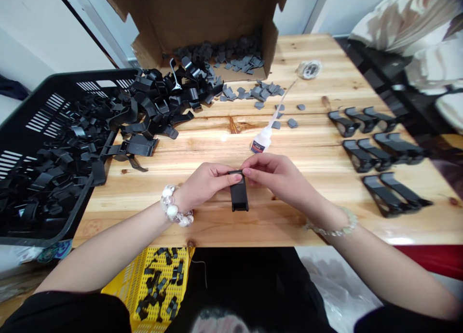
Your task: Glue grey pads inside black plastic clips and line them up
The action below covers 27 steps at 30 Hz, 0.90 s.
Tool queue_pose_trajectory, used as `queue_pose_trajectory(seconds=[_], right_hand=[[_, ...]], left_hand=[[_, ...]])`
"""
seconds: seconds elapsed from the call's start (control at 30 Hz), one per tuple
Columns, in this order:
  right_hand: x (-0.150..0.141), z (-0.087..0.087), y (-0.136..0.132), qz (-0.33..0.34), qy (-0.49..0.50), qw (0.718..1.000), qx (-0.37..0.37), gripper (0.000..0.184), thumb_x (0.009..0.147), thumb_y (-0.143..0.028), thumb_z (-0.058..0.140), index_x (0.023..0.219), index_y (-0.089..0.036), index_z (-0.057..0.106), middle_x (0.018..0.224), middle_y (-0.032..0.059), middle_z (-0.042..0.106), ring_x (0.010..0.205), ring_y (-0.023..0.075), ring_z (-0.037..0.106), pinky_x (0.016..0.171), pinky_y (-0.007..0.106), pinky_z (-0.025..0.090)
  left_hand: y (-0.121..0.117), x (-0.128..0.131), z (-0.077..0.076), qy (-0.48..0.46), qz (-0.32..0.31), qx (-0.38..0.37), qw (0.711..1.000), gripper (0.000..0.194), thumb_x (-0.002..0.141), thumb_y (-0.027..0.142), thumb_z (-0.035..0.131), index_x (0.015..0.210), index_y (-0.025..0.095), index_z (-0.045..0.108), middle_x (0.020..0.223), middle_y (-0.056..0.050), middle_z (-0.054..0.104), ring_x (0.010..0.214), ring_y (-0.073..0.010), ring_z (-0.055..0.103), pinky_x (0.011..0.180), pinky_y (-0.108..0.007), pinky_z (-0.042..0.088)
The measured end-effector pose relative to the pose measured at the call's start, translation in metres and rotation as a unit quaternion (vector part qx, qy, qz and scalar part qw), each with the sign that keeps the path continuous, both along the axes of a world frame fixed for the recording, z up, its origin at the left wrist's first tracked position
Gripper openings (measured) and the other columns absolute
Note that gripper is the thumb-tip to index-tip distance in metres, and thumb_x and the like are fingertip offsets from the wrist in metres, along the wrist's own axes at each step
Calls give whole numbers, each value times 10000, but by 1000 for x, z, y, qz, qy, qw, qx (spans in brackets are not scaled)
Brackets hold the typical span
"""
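A worker's two bare hands met over the near part of a pale wooden tabletop, joined at the far end of a single black plastic piece. The piece lay between them, its long axis running almost from 12 to 6 o'clock, the far end leaning slightly toward 11 and the near end jutting free at 6; whether it rested on the wood could not be told. The left hand, at the piece's 10 o'clock, gripped it with the thumb laid across the upper face. The right hand, at 2 o'clock, had its fingers closed on the far right corner; whether they also held something small was hidden. Neither hand was clearly nearer, as both touched the piece. A white bottle with a long thin nozzle lay toward 1 o'clock, just beyond the right hand. Loose gray pads were scattered farther off between 12 and 1, before an open cardboard box. A heap of black parts spread between 10 and 11, beside a black crate, while similar pieces stood in three rows between 2 and 3. Below, between 7 and 8, sat a yellow basket.
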State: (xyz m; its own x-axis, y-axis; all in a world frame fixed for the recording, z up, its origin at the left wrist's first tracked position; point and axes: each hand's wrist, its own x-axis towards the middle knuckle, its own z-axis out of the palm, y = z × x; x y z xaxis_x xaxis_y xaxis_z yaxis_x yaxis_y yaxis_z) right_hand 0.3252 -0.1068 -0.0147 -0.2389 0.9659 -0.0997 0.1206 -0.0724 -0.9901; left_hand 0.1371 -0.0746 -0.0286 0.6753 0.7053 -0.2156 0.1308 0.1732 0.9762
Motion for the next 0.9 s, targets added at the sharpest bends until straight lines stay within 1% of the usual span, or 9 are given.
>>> queue_pose_trajectory(seconds=[0.47,0.67,0.9], right_hand=[[0,1,0,-2,2,1000,-1,114,783,-276,635,780,-164,653,671,-12,582,615,97,522,596,243,448],[2,-1,0,4,7,1000,-1,141,779,-300,651,789,-159,651,689,-8,582,633,98,525,612,242,445],[1,-1,1,5,4,1000,1,118,790,-276,634,790,-159,648,677,-10,576,627,98,523,605,244,440]], left_hand=[[0,-2,-2,17,-5,19,1000,258,851,359,615,1020,201,728,1002,-32,735,967,-171,642,924,-301,447],[1,-2,-4,16,-1,21,1000,283,840,364,625,1043,192,721,1034,-45,731,977,-189,648,931,-331,456],[2,-2,-4,23,-3,30,999,271,841,361,620,1036,204,725,1023,-39,734,964,-185,652,918,-329,461]])
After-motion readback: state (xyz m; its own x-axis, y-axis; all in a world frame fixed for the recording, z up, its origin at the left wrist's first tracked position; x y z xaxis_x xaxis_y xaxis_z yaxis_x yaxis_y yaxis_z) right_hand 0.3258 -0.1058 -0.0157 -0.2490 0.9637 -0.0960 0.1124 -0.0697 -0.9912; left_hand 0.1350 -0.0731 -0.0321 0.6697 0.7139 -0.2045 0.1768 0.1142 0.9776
